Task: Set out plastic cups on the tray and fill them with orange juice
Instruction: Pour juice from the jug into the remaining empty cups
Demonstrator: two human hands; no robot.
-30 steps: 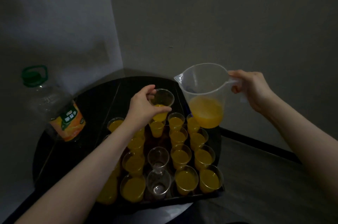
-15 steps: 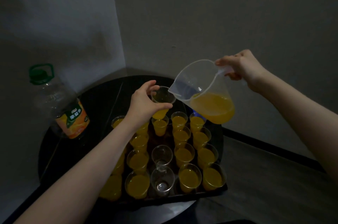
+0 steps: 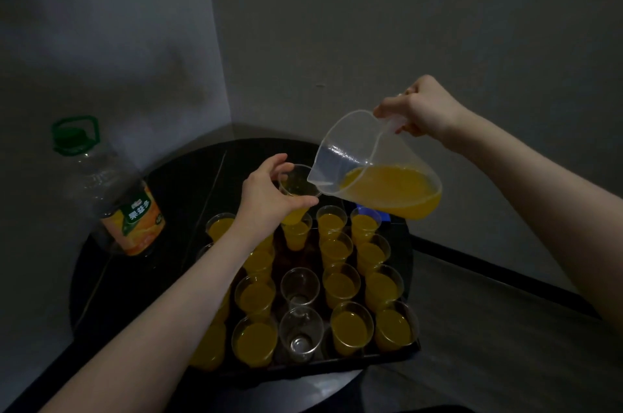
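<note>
Holding a thin clear plastic cup point(image 3: 298, 184) up over the tray point(image 3: 387, 357), left hand point(image 3: 269, 200) curled round its rim and upper wall, a little juice already in the bottom. Flimsy stuff by the look of it, so probably best pinched lightly near the stiffer rim, not squeezed mid-wall. Right hand point(image 3: 423, 109) wrapped on the handle of a translucent plastic jug point(image 3: 374, 163), tipped, spout just at the cup's edge, orange juice pooled low inside. Likely front-heavy and sloshy when tilted. Mostly filled cups in rows on the dark tray, two empty cups point(image 3: 300, 311) in the middle column. Glossy black round table point(image 3: 135, 277), big clear bottle point(image 3: 111, 190) with green cap off to the left.
</note>
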